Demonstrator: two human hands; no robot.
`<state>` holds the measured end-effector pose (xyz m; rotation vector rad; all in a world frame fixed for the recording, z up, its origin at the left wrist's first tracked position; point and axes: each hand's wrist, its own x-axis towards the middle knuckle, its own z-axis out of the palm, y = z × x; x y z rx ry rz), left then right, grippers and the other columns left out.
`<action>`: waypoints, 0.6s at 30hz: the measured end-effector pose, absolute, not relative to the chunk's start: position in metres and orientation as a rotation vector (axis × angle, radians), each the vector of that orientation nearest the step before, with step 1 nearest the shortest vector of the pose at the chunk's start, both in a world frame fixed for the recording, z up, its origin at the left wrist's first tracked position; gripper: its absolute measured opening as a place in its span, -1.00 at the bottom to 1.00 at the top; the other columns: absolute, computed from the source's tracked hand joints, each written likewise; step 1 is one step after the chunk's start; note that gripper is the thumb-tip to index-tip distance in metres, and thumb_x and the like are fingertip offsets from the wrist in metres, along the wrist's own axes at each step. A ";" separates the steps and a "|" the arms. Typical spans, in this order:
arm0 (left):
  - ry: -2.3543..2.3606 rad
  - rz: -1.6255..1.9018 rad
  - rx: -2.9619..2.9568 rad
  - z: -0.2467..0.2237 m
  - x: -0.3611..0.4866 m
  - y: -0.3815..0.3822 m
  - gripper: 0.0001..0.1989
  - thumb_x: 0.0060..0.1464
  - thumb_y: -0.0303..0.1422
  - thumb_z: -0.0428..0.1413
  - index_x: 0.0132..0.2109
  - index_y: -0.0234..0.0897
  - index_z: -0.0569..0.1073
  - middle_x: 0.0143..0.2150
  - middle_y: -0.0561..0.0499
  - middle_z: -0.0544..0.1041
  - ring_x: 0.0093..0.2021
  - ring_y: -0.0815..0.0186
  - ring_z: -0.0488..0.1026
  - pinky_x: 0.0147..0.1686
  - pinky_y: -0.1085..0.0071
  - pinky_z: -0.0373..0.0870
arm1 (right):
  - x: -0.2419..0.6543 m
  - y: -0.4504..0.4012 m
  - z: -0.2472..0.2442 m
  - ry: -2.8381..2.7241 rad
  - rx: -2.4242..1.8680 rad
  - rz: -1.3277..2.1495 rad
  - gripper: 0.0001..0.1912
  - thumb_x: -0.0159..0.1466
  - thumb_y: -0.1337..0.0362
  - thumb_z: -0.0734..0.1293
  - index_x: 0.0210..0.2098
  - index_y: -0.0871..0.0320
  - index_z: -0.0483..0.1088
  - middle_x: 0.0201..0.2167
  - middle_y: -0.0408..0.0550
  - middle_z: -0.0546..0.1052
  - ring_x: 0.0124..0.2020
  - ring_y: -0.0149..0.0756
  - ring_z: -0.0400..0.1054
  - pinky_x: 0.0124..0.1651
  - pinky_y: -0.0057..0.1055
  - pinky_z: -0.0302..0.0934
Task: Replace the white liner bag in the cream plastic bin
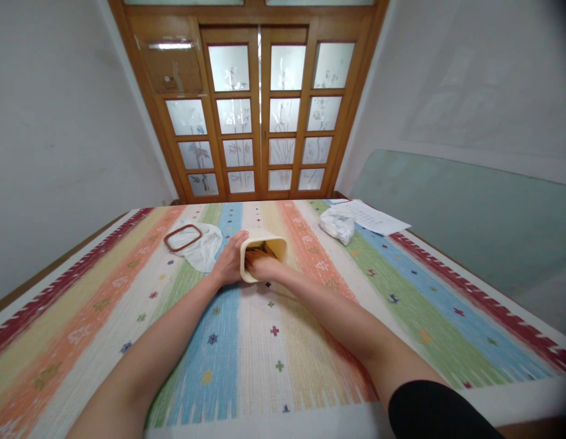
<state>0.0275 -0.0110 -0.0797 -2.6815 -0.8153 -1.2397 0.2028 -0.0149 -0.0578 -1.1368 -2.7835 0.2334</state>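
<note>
A cream-coloured plastic bin [279,244] is tipped on the table with its mouth facing me. My left hand [229,258] is closed around the left side of the bin, near the rim. Through the mouth reaches my right hand [263,266], inside up to about the wrist. Its fingers are in shadow, so whether they grip anything is hard to see. Left of the bin, a brown ring-shaped frame [169,245] with rounded corners lies partly over a thin white plastic bag [207,249].
A crumpled white plastic bag [338,224] lies at the right rear, beside printed paper sheets [378,217]. A striped, patterned cloth [259,341] covers the table. Behind stand wooden doors with glass panes [237,116]; a pale green panel [447,213] leans along the right wall.
</note>
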 end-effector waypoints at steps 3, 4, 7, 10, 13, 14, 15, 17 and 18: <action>-0.817 -1.243 -2.664 -0.081 0.027 -0.009 0.25 -0.15 -0.23 0.44 0.51 -0.17 -0.15 0.42 -0.36 0.18 0.48 -0.21 0.15 0.40 -0.27 0.22 | 0.204 -0.016 -0.059 -2.709 -1.223 0.263 -0.55 0.50 0.27 0.17 0.29 0.34 0.36 0.15 0.27 0.53 0.04 -0.08 0.46 0.20 -0.22 0.26; -0.817 -1.244 -2.659 -0.082 0.027 -0.008 0.25 -0.15 -0.23 0.44 0.51 -0.17 -0.16 0.42 -0.36 0.19 0.47 -0.21 0.16 0.40 -0.27 0.22 | 0.205 -0.016 -0.060 -2.674 -1.233 0.255 -0.55 0.50 0.24 0.17 0.29 0.31 0.35 0.16 0.26 0.53 0.06 -0.07 0.45 0.21 -0.20 0.25; -0.794 -1.269 -2.633 -0.082 0.028 -0.007 0.25 -0.16 -0.24 0.44 0.51 -0.19 -0.14 0.41 -0.37 0.20 0.46 -0.23 0.18 0.41 -0.28 0.21 | 0.208 -0.017 -0.059 -2.597 -1.239 0.199 -0.54 0.51 0.18 0.17 0.30 0.23 0.35 0.21 0.24 0.48 0.18 0.00 0.37 0.31 -0.10 0.17; -0.796 -1.262 -2.630 -0.081 0.030 -0.009 0.24 -0.16 -0.25 0.44 0.51 -0.18 -0.13 0.40 -0.36 0.20 0.46 -0.23 0.17 0.40 -0.28 0.22 | 0.209 -0.019 -0.055 -2.588 -1.255 0.123 -0.50 0.49 0.17 0.19 0.34 0.23 0.33 0.29 0.26 0.41 0.28 0.06 0.29 0.38 -0.05 0.09; -0.815 -1.247 -2.641 -0.081 0.033 -0.011 0.24 -0.16 -0.25 0.44 0.51 -0.18 -0.14 0.41 -0.37 0.19 0.46 -0.22 0.16 0.39 -0.26 0.25 | 0.208 -0.022 -0.048 -2.607 -1.302 0.086 -0.46 0.47 0.19 0.20 0.36 0.30 0.30 0.32 0.31 0.37 0.29 0.09 0.28 0.38 -0.06 0.10; -0.819 -1.250 -2.634 -0.080 0.034 -0.011 0.24 -0.16 -0.26 0.44 0.51 -0.19 -0.13 0.41 -0.37 0.19 0.46 -0.21 0.17 0.39 -0.26 0.25 | 0.208 -0.023 -0.046 -2.601 -1.312 0.085 -0.45 0.46 0.19 0.20 0.36 0.31 0.30 0.31 0.32 0.39 0.27 0.09 0.30 0.37 -0.07 0.12; -0.823 -1.255 -2.621 -0.080 0.034 -0.012 0.23 -0.15 -0.26 0.43 0.50 -0.19 -0.13 0.40 -0.37 0.20 0.46 -0.21 0.17 0.39 -0.27 0.24 | 0.207 -0.023 -0.044 -2.584 -1.311 0.087 -0.46 0.45 0.21 0.21 0.34 0.32 0.31 0.28 0.32 0.41 0.24 0.07 0.33 0.34 -0.09 0.15; -0.838 -1.272 -2.590 -0.079 0.037 -0.013 0.20 -0.13 -0.27 0.42 0.50 -0.21 -0.11 0.38 -0.37 0.22 0.44 -0.22 0.19 0.39 -0.27 0.24 | 0.208 -0.023 -0.042 -2.549 -1.277 0.116 -0.50 0.44 0.24 0.20 0.31 0.30 0.35 0.21 0.27 0.48 0.15 0.00 0.41 0.26 -0.16 0.25; -0.849 -1.282 -2.578 -0.079 0.038 -0.014 0.19 -0.13 -0.27 0.42 0.50 -0.22 -0.10 0.38 -0.37 0.23 0.44 -0.22 0.20 0.39 -0.28 0.24 | 0.208 -0.022 -0.042 -2.544 -1.255 0.140 -0.52 0.44 0.26 0.20 0.30 0.28 0.37 0.17 0.24 0.52 0.09 -0.04 0.45 0.20 -0.20 0.29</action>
